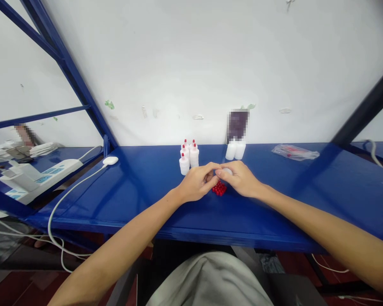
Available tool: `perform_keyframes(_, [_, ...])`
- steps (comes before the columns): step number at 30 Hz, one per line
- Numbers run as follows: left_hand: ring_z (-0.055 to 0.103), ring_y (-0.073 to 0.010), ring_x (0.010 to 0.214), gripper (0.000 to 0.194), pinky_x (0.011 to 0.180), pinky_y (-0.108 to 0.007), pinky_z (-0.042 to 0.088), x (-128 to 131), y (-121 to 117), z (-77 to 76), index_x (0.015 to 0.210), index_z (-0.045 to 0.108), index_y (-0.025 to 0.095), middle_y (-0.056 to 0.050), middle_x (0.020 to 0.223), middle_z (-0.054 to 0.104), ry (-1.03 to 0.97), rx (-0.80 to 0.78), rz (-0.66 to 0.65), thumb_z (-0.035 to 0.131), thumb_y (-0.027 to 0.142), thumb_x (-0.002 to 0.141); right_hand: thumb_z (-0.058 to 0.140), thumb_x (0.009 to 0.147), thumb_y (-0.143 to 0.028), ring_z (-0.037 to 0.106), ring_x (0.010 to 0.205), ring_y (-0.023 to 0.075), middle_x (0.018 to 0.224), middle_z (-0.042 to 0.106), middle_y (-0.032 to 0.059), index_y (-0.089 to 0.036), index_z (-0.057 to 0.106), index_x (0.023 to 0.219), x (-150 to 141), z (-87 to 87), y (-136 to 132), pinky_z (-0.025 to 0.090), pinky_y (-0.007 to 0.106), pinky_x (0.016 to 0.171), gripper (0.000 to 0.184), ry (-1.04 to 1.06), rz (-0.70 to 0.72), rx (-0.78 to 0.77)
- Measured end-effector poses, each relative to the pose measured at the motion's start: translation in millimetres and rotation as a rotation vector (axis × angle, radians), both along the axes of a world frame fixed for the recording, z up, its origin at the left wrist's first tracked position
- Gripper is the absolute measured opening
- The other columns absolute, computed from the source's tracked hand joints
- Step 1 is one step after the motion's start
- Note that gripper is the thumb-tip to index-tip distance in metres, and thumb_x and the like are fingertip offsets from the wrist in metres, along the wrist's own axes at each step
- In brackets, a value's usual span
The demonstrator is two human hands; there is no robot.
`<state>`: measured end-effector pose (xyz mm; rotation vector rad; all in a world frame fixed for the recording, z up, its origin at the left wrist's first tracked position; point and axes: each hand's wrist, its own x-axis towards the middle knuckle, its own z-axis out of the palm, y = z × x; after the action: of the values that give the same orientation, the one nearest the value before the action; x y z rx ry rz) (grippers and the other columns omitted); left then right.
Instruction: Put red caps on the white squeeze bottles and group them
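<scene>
My left hand [196,182] and my right hand [241,179] meet over the blue shelf [140,191], fingers curled. My right hand grips a small white bottle [227,171]. My left hand pinches at the bottle's top; what it holds is too small to make out. Just below the fingers lies a small pile of red caps [219,188]. Behind my left hand stand several white bottles with red caps [188,158]. Two uncapped white bottles [235,150] stand farther back by the wall.
A clear plastic bag [295,151] with red bits lies at the back right. A white power strip [41,177] and white cable [79,185] sit left. Blue frame struts [73,76] rise on the left; a dark one [364,110] rises on the right.
</scene>
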<state>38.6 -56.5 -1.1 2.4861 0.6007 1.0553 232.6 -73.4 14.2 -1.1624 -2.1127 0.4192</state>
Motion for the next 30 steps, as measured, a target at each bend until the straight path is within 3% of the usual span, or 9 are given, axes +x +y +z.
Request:
perform_keyframes(4, [0.043, -0.0082, 0.055, 0.022, 0.055, -0.021, 0.038, 3.1, -2.6, -2.1, 0.110, 0.055, 0.017, 0.003, 0.067, 0.049, -0.021, -0.024, -0.029, 0.043, 0.030, 0.097, 0.038, 0.089, -0.066, 0.051, 0.060, 0.0171, 0.058, 0.056, 0.0019, -0.018, 0.065, 0.067, -2.2, 1.5, -2.3, 0.035, 0.027, 0.058, 0.060, 0.004, 0.019, 0.005])
perform_keyframes(8, [0.043, -0.0080, 0.054, 0.019, 0.055, -0.021, 0.037, 2.6, -0.7, -2.6, 0.107, 0.053, 0.018, 0.003, 0.067, 0.050, -0.047, 0.049, 0.005, 0.042, 0.028, 0.097, 0.036, 0.091, -0.065, 0.046, 0.057, 0.0151, 0.058, 0.051, 0.0006, -0.018, 0.058, 0.065, -3.9, 2.0, -0.3, 0.033, 0.027, 0.056, 0.058, 0.040, 0.072, -0.023])
perform_keyframes(11, [0.040, -0.0082, 0.051, 0.016, 0.052, -0.022, 0.034, -8.6, 9.6, 3.4, 0.096, 0.049, 0.019, 0.005, 0.062, 0.046, -0.165, 0.142, 0.157, 0.041, 0.032, 0.096, 0.037, 0.092, -0.062, 0.041, 0.054, 0.0127, 0.056, 0.046, -0.0015, -0.019, 0.051, 0.062, -1.5, 1.1, 2.8, 0.032, 0.027, 0.055, 0.054, 0.071, 0.088, -0.056])
perform_keyframes(14, [0.037, -0.0092, 0.050, 0.019, 0.052, -0.023, 0.032, -31.6, 26.1, 15.9, 0.085, 0.045, 0.020, 0.006, 0.059, 0.041, -0.308, 0.216, 0.385, 0.041, 0.036, 0.093, 0.053, 0.086, -0.058, 0.042, 0.055, 0.0126, 0.058, 0.051, -0.0020, -0.020, 0.054, 0.066, 2.9, 0.0, 5.0, 0.034, 0.027, 0.056, 0.044, 0.114, 0.011, -0.026])
perform_keyframes(17, [0.037, -0.0092, 0.051, 0.015, 0.055, -0.023, 0.032, -54.5, 41.0, 27.0, 0.080, 0.045, 0.020, 0.007, 0.057, 0.039, -0.217, 0.199, 0.554, 0.046, 0.031, 0.089, 0.066, 0.078, -0.051, 0.046, 0.057, 0.0137, 0.063, 0.057, -0.0004, -0.020, 0.056, 0.066, 5.6, -0.5, 5.6, 0.037, 0.028, 0.056, 0.035, 0.174, -0.065, 0.022])
perform_keyframes(20, [0.039, -0.0097, 0.052, 0.008, 0.056, -0.023, 0.033, -65.9, 48.8, 30.2, 0.084, 0.051, 0.019, 0.007, 0.058, 0.040, -0.109, 0.187, 0.635, 0.049, 0.028, 0.085, 0.071, 0.073, -0.048, 0.046, 0.055, 0.0137, 0.061, 0.057, 0.0001, -0.021, 0.053, 0.062, 6.4, -1.5, 6.0, 0.036, 0.028, 0.053, 0.034, 0.281, -0.146, 0.072])
perform_keyframes(24, [0.041, -0.0099, 0.053, 0.011, 0.058, -0.023, 0.034, -67.1, 50.2, 27.8, 0.085, 0.056, 0.019, 0.006, 0.058, 0.041, -0.068, 0.201, 0.640, 0.051, 0.029, 0.083, 0.065, 0.075, -0.048, 0.043, 0.050, 0.0135, 0.054, 0.050, -0.0011, -0.021, 0.053, 0.063, 11.2, -5.8, 8.7, 0.034, 0.029, 0.051, 0.032, 0.428, -0.157, 0.157])
perform_keyframes(27, [0.042, -0.0102, 0.054, 0.013, 0.059, -0.023, 0.034, -66.2, 49.5, 27.1, 0.085, 0.058, 0.018, 0.006, 0.058, 0.043, -0.007, 0.193, 0.624, 0.051, 0.030, 0.083, 0.051, 0.083, -0.048, 0.046, 0.050, 0.0146, 0.053, 0.049, -0.0010, -0.020, 0.055, 0.067, 15.9, -10.4, 13.8, 0.036, 0.030, 0.052, 0.032, 0.498, -0.073, 0.134])
perform_keyframes(30, [0.045, -0.0109, 0.053, 0.017, 0.058, -0.024, 0.034, -66.0, 49.3, 27.1, 0.088, 0.059, 0.019, 0.006, 0.057, 0.047, 0.079, 0.157, 0.621, 0.051, 0.032, 0.085, 0.048, 0.086, -0.041, 0.050, 0.055, 0.0152, 0.059, 0.052, -0.0015, -0.020, 0.056, 0.076, 16.9, -14.2, 20.2, 0.039, 0.029, 0.056, 0.024, 0.464, -0.116, 0.086])
